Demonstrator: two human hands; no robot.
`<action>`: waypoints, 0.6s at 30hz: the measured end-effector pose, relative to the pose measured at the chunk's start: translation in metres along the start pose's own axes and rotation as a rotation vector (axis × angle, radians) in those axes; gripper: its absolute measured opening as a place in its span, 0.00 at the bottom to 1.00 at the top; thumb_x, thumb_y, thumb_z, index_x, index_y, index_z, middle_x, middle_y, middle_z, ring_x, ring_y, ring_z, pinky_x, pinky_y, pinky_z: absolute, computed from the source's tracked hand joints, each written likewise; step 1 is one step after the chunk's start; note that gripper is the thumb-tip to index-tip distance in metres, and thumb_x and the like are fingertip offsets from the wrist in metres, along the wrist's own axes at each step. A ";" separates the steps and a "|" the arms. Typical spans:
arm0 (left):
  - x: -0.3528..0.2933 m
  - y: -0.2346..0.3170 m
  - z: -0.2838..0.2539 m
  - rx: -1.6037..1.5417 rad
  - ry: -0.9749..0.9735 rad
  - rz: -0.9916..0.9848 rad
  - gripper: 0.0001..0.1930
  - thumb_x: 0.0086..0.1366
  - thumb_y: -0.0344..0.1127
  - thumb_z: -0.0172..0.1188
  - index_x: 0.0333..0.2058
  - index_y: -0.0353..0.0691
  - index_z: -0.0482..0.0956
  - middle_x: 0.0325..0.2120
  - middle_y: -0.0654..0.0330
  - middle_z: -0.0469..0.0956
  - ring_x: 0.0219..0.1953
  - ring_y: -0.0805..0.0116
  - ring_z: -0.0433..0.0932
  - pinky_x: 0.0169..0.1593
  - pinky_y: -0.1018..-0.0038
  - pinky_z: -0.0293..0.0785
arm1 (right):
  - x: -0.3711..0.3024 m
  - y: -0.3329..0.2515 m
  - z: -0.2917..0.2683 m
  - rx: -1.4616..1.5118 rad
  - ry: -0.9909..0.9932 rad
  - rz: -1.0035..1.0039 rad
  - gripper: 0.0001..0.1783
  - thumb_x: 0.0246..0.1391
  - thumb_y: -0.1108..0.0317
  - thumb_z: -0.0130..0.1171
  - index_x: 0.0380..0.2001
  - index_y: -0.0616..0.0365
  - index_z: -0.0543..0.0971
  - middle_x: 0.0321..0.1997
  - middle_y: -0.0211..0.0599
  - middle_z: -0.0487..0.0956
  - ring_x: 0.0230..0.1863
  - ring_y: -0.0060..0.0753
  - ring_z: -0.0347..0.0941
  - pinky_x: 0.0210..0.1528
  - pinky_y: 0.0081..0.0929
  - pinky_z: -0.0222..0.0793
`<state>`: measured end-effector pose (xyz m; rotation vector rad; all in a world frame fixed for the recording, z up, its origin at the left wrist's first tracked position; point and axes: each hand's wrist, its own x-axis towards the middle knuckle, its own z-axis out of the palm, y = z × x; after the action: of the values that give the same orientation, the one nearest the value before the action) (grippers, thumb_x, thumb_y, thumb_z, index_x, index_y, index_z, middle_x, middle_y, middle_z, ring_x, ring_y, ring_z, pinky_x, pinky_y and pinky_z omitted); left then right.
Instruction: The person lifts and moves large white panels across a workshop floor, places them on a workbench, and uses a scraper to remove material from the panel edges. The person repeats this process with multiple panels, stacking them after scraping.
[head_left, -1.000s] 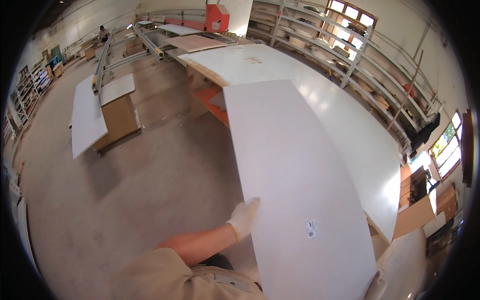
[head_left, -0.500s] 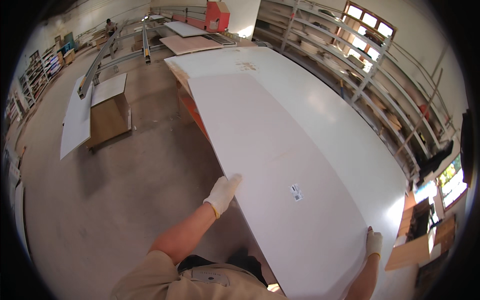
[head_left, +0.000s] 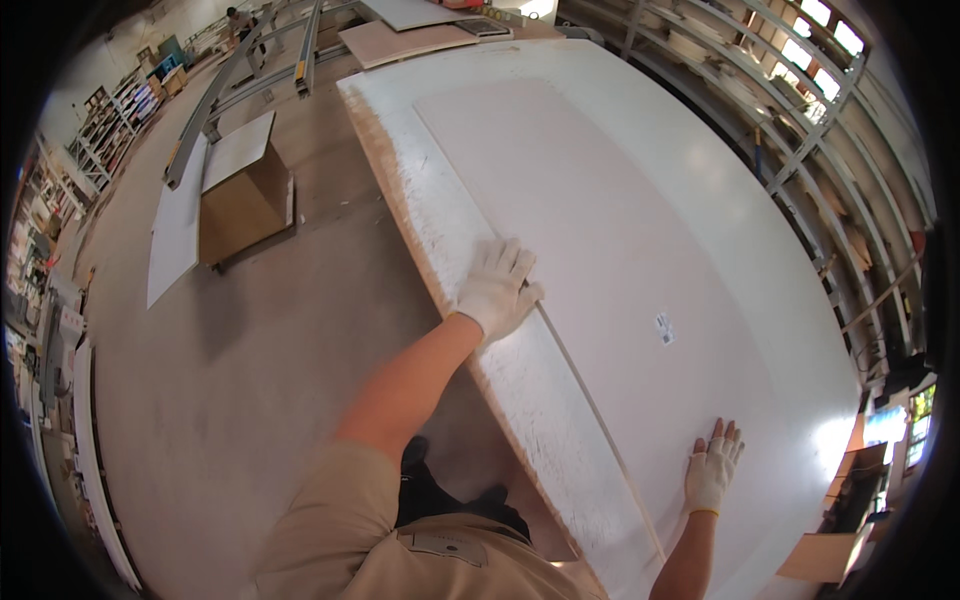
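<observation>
tabletop [head_left: 800, 300]: broad white slab, running from 12 o'clock down to 5 o'clock, its left edge rough and chipped
white panel [head_left: 600, 260]: lies flat on the tabletop, long, set in from the left edge
small sticker [head_left: 664, 326]: on the panel, toward 4 o'clock
floor [head_left: 230, 400]: bare concrete, at 9 o'clock

Bare floor [head_left: 230, 400] lies open left of the panel stack [head_left: 640, 250]; a box [head_left: 245, 200] and shelving [head_left: 840, 130] flank it.
</observation>
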<state>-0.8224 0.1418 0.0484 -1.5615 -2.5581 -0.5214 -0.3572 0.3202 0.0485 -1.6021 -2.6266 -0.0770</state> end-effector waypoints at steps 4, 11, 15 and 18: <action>0.030 -0.006 0.019 -0.019 -0.069 -0.016 0.33 0.74 0.52 0.49 0.63 0.26 0.66 0.65 0.40 0.63 0.68 0.37 0.57 0.76 0.47 0.47 | 0.024 0.002 0.000 0.017 -0.092 0.175 0.32 0.70 0.66 0.49 0.75 0.57 0.65 0.82 0.47 0.58 0.84 0.54 0.45 0.85 0.47 0.37; 0.024 -0.036 -0.001 -0.263 0.108 0.274 0.24 0.64 0.46 0.61 0.49 0.31 0.74 0.52 0.45 0.68 0.55 0.40 0.65 0.63 0.50 0.64 | 0.133 -0.021 0.012 0.004 -0.040 0.513 0.31 0.73 0.56 0.39 0.72 0.58 0.69 0.80 0.46 0.62 0.81 0.52 0.53 0.80 0.50 0.48; 0.048 -0.108 -0.009 -0.511 0.076 0.501 0.20 0.62 0.43 0.64 0.45 0.33 0.76 0.51 0.46 0.70 0.52 0.44 0.69 0.60 0.53 0.68 | 0.222 -0.052 0.024 -0.015 0.007 0.586 0.32 0.70 0.55 0.40 0.71 0.58 0.71 0.78 0.48 0.66 0.78 0.51 0.59 0.77 0.49 0.55; 0.060 -0.133 -0.010 -0.584 0.037 0.501 0.18 0.59 0.40 0.65 0.43 0.35 0.77 0.50 0.47 0.72 0.51 0.46 0.71 0.58 0.55 0.70 | 0.268 -0.081 0.028 0.002 0.032 0.585 0.32 0.69 0.55 0.42 0.70 0.58 0.72 0.75 0.50 0.69 0.75 0.53 0.64 0.75 0.47 0.59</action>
<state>-0.9684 0.1334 0.0420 -2.2339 -1.9488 -1.2754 -0.5524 0.5231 0.0417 -2.2619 -2.0266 -0.0669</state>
